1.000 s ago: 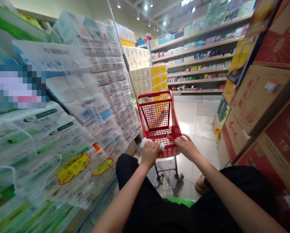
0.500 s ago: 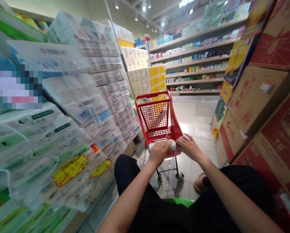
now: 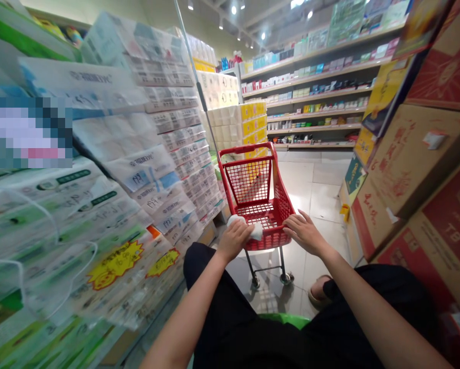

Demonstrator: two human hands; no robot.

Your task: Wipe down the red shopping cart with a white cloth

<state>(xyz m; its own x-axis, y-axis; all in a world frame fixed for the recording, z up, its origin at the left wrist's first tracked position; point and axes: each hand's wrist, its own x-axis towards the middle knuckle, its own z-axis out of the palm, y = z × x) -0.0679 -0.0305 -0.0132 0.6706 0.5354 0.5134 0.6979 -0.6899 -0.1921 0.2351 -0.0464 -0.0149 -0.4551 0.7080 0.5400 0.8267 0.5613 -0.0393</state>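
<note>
A small red shopping cart (image 3: pixel 276 238) with a mesh basket stands in front of my knees. My left hand (image 3: pixel 233 241) is closed on a white cloth (image 3: pixel 257 231) and presses it to the left part of the basket's near rim; the cloth sticks out at both sides of my fingers. At the near right corner of the rim, my right hand (image 3: pixel 303 233) has its fingers curled over the red edge. The basket's mesh floor shows between the two hands. Parts of the near rim are hidden under my left hand and the cloth.
Tall stacks of packaged tissue (image 3: pixel 191 154) line the left side. Cardboard cartons (image 3: pixel 410 154) are piled on the right. Shelves of small goods (image 3: pixel 314 110) stand at the back. A thin pole (image 3: pixel 202 95) rises behind the cart. Under me is something green (image 3: pixel 285 319).
My left hand has slid left along the near rim with the white cloth. My right hand stays near the right corner, its fingers now farther from the left hand.
</note>
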